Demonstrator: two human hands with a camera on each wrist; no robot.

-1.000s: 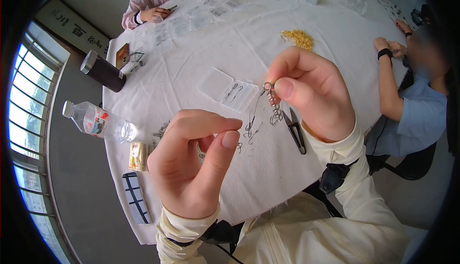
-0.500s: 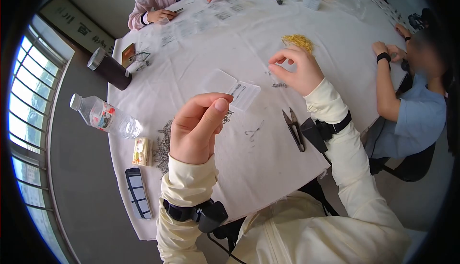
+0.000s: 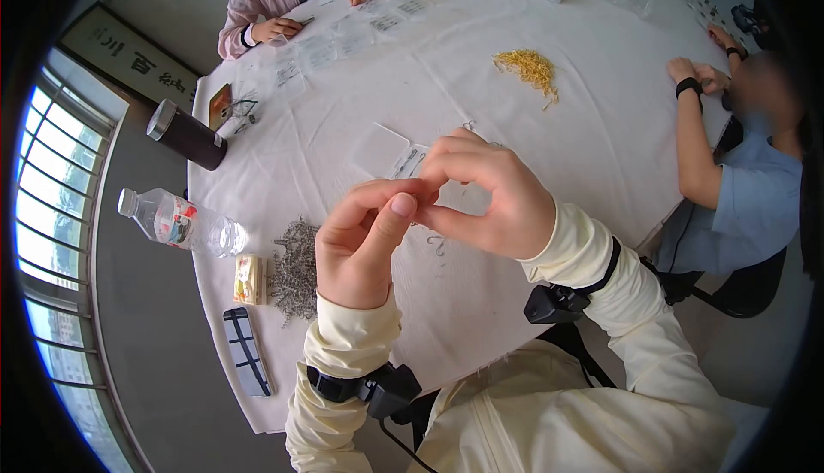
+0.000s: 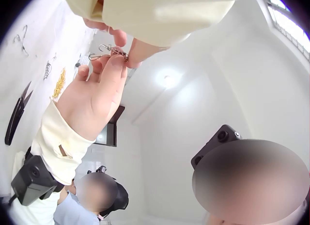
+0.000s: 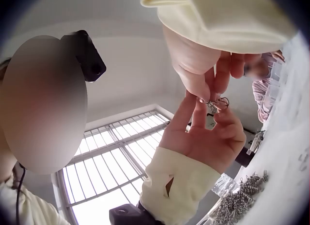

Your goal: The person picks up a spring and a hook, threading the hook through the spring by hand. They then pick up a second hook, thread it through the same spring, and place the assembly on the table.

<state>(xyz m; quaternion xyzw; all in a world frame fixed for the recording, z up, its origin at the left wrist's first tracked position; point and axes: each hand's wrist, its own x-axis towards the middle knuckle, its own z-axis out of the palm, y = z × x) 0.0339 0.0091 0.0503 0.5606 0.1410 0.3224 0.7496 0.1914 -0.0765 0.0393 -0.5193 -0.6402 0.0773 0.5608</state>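
Observation:
My left hand [image 3: 356, 250] and right hand [image 3: 493, 194] meet at the fingertips over the table in the head view. In the left wrist view, a small metal piece with hooks [image 4: 116, 51] is pinched where the fingers of both hands come together. The right wrist view shows the wire hooks [image 5: 223, 103] curving out between the fingertips. Behind the hands lies an open clear plastic case [image 3: 409, 162], partly hidden, with hooks inside. Loose hooks [image 3: 436, 243] lie on the cloth just under the hands.
A heap of metal pieces [image 3: 294, 271], a tissue pack [image 3: 249, 280], a phone [image 3: 246, 351], a bottle [image 3: 184, 222] and a dark flask [image 3: 187, 136] line the left side. Golden pieces [image 3: 528, 69] lie further back. Black scissors [image 4: 18, 111] show in the left wrist view. Two people sit across and right.
My right hand moved away from the left toward the back of the table, then came back to its fingertips. A hook cluster it held earlier has left it and lies on the cloth.

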